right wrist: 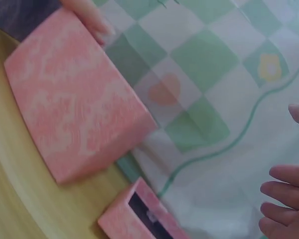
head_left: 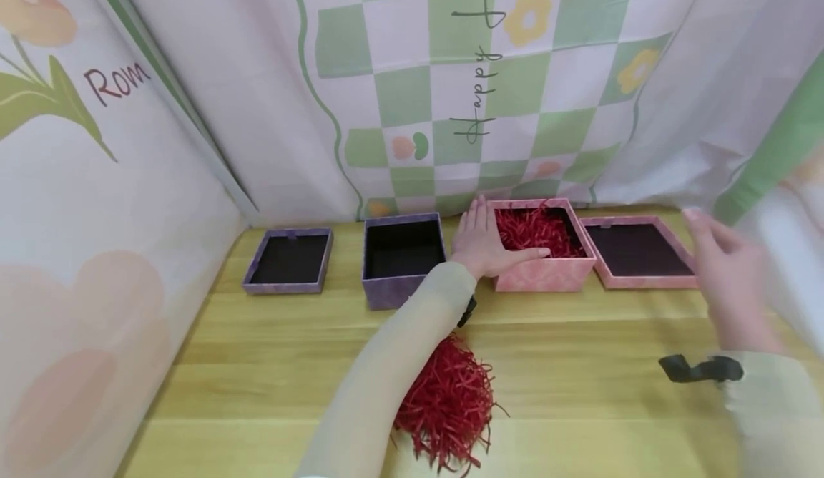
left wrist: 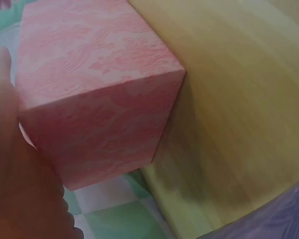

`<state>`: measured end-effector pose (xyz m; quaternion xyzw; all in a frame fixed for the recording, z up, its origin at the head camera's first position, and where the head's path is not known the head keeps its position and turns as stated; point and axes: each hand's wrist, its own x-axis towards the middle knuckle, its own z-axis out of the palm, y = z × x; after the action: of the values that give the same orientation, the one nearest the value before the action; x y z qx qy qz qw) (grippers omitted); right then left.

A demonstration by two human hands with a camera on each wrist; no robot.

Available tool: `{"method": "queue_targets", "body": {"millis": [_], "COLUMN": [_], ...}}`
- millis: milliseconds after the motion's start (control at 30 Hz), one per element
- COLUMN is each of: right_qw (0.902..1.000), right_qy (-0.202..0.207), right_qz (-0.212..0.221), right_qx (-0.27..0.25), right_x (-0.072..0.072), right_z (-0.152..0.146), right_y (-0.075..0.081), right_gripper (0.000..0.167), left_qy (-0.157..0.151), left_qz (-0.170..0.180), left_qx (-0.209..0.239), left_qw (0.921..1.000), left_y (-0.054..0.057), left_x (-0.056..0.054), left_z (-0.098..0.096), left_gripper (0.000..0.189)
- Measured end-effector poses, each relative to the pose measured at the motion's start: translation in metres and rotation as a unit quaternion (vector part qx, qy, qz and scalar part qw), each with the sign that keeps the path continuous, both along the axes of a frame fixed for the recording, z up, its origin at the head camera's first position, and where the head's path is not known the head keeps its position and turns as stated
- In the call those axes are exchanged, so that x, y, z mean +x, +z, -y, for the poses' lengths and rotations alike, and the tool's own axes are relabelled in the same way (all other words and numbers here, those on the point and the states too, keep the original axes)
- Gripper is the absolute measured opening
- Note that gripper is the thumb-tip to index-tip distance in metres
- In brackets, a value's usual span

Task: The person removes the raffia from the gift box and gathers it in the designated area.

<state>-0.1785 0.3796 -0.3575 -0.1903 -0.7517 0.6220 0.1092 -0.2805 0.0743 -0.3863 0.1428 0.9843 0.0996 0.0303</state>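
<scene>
A pink patterned box [head_left: 543, 279] stands against the back curtain, with red shredded paper [head_left: 531, 231] inside. My left hand [head_left: 483, 242] lies along its left side, fingers straight and thumb stretched over the front rim; the left wrist view shows that hand [left wrist: 20, 169] against the box [left wrist: 99, 59]. To the right of the box lies a pink lid [head_left: 644, 282], its black inside facing up. My right hand [head_left: 734, 270], blurred, is raised by the lid's right edge. In the right wrist view this hand [right wrist: 289, 199] has loosely extended fingers and holds nothing.
Left of the pink box stands a purple box [head_left: 386, 295] with a black inside, and farther left lies a purple lid [head_left: 283, 289]. A heap of red shredded paper [head_left: 450, 406] sits on the wooden table [head_left: 579, 385], partly behind the left forearm. Curtains [head_left: 399, 91] border the table.
</scene>
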Motion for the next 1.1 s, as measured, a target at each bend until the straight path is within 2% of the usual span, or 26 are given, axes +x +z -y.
{"method": "queue_targets", "body": {"millis": [67, 133, 200, 267, 367, 500, 600, 733, 900, 967, 1100], "right_qw": [0.9992, 0.9988, 0.9975, 0.9913, 0.9829, 0.9616, 0.9382, 0.9102, 0.8820, 0.8735, 0.8496], "right_qy": [0.025, 0.033, 0.037, 0.043, 0.066, 0.137, 0.207, 0.270, 0.316, 0.328, 0.344], "right_qz": [-0.026, -0.035, -0.024, -0.013, -0.017, -0.031, -0.023, 0.008, 0.015, 0.011, 0.020], "right_qx": [-0.016, 0.004, 0.055, 0.124, 0.171, 0.235, 0.276, 0.314, 0.349, 0.359, 0.400], "right_x": [-0.003, -0.005, -0.007, -0.010, -0.019, -0.036, -0.052, -0.077, -0.103, -0.110, -0.119], "right_z": [0.010, 0.019, 0.028, 0.036, 0.050, 0.072, 0.090, 0.109, 0.120, 0.124, 0.132], "right_y": [0.003, 0.007, 0.012, 0.018, 0.028, 0.043, 0.049, 0.039, 0.012, 0.003, -0.010], "right_gripper": [0.075, 0.072, 0.068, 0.063, 0.064, 0.075, 0.088, 0.104, 0.102, 0.098, 0.100], "left_qy": [0.002, 0.001, -0.003, -0.005, -0.009, -0.010, -0.007, -0.007, -0.009, -0.009, -0.010], "left_qz": [0.004, 0.007, 0.008, 0.010, 0.011, 0.008, 0.007, 0.007, 0.016, 0.021, 0.027], "left_qx": [-0.005, -0.018, -0.034, -0.050, -0.067, -0.077, -0.082, -0.082, -0.068, -0.063, -0.061], "left_qw": [1.0000, 0.9998, 0.9994, 0.9987, 0.9977, 0.9969, 0.9966, 0.9966, 0.9975, 0.9977, 0.9977], "left_y": [-0.002, -0.003, -0.003, -0.002, -0.001, -0.001, -0.001, 0.001, 0.002, 0.000, -0.004], "left_x": [-0.001, -0.002, -0.003, -0.003, -0.003, -0.003, -0.003, -0.001, -0.001, -0.003, -0.009], "left_z": [-0.001, -0.002, -0.003, -0.003, -0.003, -0.002, -0.002, -0.002, -0.002, -0.002, -0.002], "left_gripper": [0.137, 0.137, 0.137, 0.137, 0.136, 0.137, 0.136, 0.133, 0.132, 0.133, 0.134]}}
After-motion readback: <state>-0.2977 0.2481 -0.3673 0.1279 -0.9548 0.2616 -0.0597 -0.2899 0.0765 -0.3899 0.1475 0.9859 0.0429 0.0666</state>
